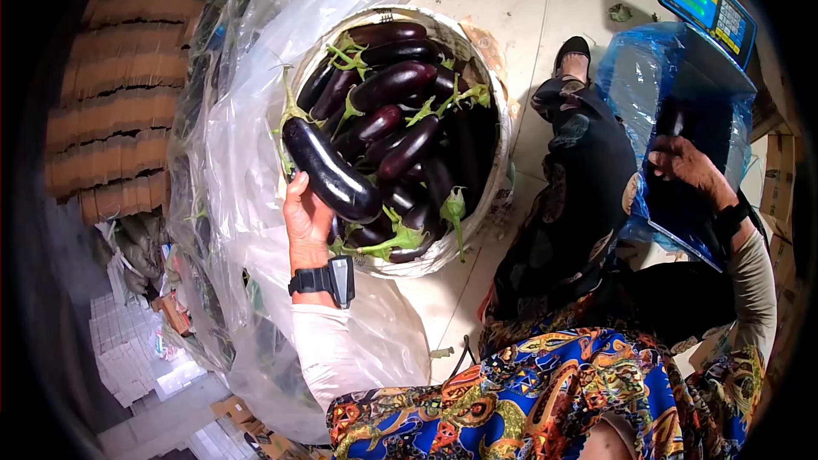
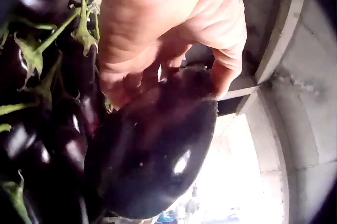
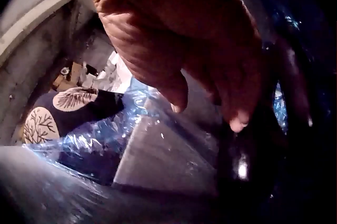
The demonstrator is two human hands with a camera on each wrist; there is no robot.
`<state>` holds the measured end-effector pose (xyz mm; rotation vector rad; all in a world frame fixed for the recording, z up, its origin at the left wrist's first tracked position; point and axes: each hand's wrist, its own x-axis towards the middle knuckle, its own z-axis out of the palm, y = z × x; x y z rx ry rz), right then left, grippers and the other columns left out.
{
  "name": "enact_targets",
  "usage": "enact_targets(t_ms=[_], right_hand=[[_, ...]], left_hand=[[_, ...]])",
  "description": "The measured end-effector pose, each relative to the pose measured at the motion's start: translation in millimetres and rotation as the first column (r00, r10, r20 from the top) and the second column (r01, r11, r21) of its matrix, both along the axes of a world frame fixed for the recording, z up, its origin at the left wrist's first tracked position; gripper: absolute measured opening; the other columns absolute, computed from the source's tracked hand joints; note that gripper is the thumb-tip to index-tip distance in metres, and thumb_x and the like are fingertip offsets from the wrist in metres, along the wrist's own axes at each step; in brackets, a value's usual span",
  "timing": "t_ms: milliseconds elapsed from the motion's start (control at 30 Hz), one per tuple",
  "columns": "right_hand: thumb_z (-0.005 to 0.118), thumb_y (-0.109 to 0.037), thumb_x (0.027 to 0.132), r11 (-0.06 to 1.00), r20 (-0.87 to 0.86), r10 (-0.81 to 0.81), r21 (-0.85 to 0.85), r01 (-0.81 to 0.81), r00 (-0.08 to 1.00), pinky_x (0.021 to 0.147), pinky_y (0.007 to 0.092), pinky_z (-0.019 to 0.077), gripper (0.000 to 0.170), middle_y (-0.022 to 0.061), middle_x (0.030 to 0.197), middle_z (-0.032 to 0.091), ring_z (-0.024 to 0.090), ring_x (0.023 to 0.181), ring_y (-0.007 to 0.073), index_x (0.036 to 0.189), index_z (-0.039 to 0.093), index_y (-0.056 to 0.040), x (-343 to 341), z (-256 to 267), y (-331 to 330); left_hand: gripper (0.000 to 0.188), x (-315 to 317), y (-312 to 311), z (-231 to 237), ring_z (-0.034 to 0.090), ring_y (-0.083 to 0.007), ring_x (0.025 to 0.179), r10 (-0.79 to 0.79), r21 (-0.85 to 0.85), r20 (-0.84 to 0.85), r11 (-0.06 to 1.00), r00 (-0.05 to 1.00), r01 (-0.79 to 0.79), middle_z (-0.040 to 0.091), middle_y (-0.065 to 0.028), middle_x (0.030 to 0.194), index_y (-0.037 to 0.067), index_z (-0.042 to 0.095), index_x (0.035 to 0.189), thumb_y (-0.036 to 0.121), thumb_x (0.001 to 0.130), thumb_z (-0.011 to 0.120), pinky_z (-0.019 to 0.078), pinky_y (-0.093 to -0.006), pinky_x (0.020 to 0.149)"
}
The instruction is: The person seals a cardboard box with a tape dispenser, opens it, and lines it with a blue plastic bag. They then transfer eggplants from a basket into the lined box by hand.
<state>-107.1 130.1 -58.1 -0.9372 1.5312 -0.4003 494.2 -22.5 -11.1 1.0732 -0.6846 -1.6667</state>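
My left hand (image 1: 308,209) grips a glossy dark eggplant (image 1: 332,169) over the left rim of a round white basket (image 1: 504,132). The held eggplant's green stem points up and away. In the left wrist view, fingers and thumb sit on either side of this eggplant (image 2: 152,150). Several more eggplants (image 1: 396,85) with green caps fill the basket. My right hand (image 1: 688,166) reaches into a box lined with a blue plastic bag (image 1: 635,68). Its thumb stands apart from the fingers, and a fingertip is right at a dark eggplant (image 3: 242,168) inside.
Beyond the box stands a scale display (image 1: 711,8) with a keypad. Clear plastic sheeting (image 1: 247,119) drapes along the basket's left side. Stacked brown cardboard (image 1: 119,94) lies farther left. The person's leg (image 1: 579,179) is between basket and box, on a tiled floor (image 1: 511,0).
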Motion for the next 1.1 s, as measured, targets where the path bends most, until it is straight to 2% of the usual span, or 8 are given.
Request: enact_targets(t_ms=[267, 467, 667, 733, 767, 833, 900, 1100], right_hand=[[0.066, -0.041, 0.09, 0.963, -0.004, -0.037, -0.266, 0.034, 0.999, 0.068, 0.026, 0.0505, 0.053, 0.002, 0.085, 0.059, 0.059, 0.082, 0.0116, 0.122, 0.057, -0.0002, 31.0, 82.8, -23.7], [0.063, -0.044, 0.089, 0.866, 0.316, -0.106, -0.437, 0.244, 0.943, 0.092, 0.0317, 0.0467, 0.064, 0.0138, 0.12, 0.059, 0.059, 0.107, 0.0192, 0.134, 0.05, -0.0011, 99.8, 163.3, -18.6], [0.063, -0.028, 0.09, 0.672, 0.163, -0.706, -0.154, 0.725, 0.689, 0.083, 0.0269, 0.0515, 0.059, 0.0115, 0.116, 0.062, 0.064, 0.096, 0.0172, 0.139, 0.044, -0.0017, 74.1, 155.7, 29.2], [0.064, -0.031, 0.09, 0.67, 0.137, -0.731, -0.036, 0.741, 0.668, 0.079, 0.0266, 0.053, 0.06, 0.0116, 0.112, 0.064, 0.065, 0.089, 0.0165, 0.139, 0.045, -0.0024, 62.9, 152.1, 42.1], [0.065, -0.032, 0.089, 0.714, 0.055, -0.691, -0.102, 0.693, 0.72, 0.079, 0.026, 0.0527, 0.06, 0.0123, 0.112, 0.063, 0.065, 0.089, 0.0164, 0.138, 0.047, -0.0025, 58.8, 150.8, 49.1], [0.06, -0.021, 0.088, 0.857, -0.068, -0.464, -0.285, 0.428, 0.883, 0.094, 0.0306, 0.0433, 0.053, 0.0134, 0.125, 0.058, 0.055, 0.111, 0.0234, 0.137, 0.048, -0.0048, 41.7, 154.7, 74.9], [0.056, -0.01, 0.088, 0.884, -0.219, -0.216, -0.458, 0.096, 0.951, 0.109, 0.0352, 0.034, 0.049, 0.0145, 0.137, 0.053, 0.044, 0.133, 0.0304, 0.136, 0.05, -0.007, 26.7, 152.5, 94.0], [0.045, -0.05, 0.095, 0.987, -0.473, -0.157, -0.106, 0.121, 0.867, 0.095, 0.0374, 0.0463, 0.045, 0.0174, 0.126, 0.05, 0.054, 0.116, 0.0316, 0.131, 0.056, -0.024, -6.6, 86.5, 45.7]], left_hand=[[0.056, -133.6, 20.8, 71.6, 0.059, -0.0251, 0.11, -0.256, -0.125, 0.143, 0.954, 0.956, 0.274, 0.058, -0.0148, 0.122, -0.003, 0.043, 0.136, 0.02, 0.088, 0.06, 0.0468, -0.037, 0.099], [0.032, -292.6, 48.8, 70.3, 0.061, -0.0181, 0.086, -0.582, -0.342, -0.007, 0.766, 0.813, 0.545, 0.062, -0.008, 0.098, -0.003, 0.053, 0.118, 0.02, 0.095, 0.056, 0.048, -0.033, 0.076], [0.026, -311.1, 52.8, 57.3, 0.062, -0.0122, 0.08, -0.348, -0.555, 0.658, 0.376, 0.668, 0.742, 0.066, -0.0106, 0.085, -0.004, 0.065, 0.11, 0.016, 0.094, 0.06, 0.0514, -0.0256, 0.075], [0.023, -271.0, 38.5, 54.4, 0.063, -0.0125, 0.088, -0.526, -0.263, 0.585, 0.598, 0.618, 0.758, 0.069, -0.009, 0.097, -0.001, 0.067, 0.111, 0.013, 0.093, 0.06, 0.051, -0.0257, 0.077], [0.025, -254.1, 33.4, 61.0, 0.063, -0.0129, 0.075, -0.235, -0.341, 0.775, 0.625, 0.586, 0.702, 0.07, -0.0103, 0.093, -0.001, 0.067, 0.109, 0.013, 0.089, 0.062, 0.0512, -0.0265, 0.067], [0.03, -221.5, 12.8, 53.4, 0.062, -0.0113, 0.079, -0.212, -0.203, 0.768, 0.814, 0.604, 0.545, 0.069, -0.0083, 0.096, 0.0, 0.064, 0.117, 0.017, 0.092, 0.06, 0.051, -0.0239, 0.071], [0.034, -167.6, -19.7, 17.1, 0.061, -0.0105, 0.083, -0.192, -0.078, 0.861, 0.866, 0.471, 0.495, 0.068, -0.007, 0.101, 0.003, 0.061, 0.123, 0.018, 0.092, 0.06, 0.0502, -0.0252, 0.074], [0.059, -106.9, -37.4, -74.8, 0.051, -0.0403, 0.115, 0.034, 0.184, 0.965, 0.617, -0.259, 0.765, 0.056, -0.0228, 0.124, -0.001, 0.051, 0.13, 0.028, 0.082, 0.07, 0.0393, -0.0421, 0.1]])
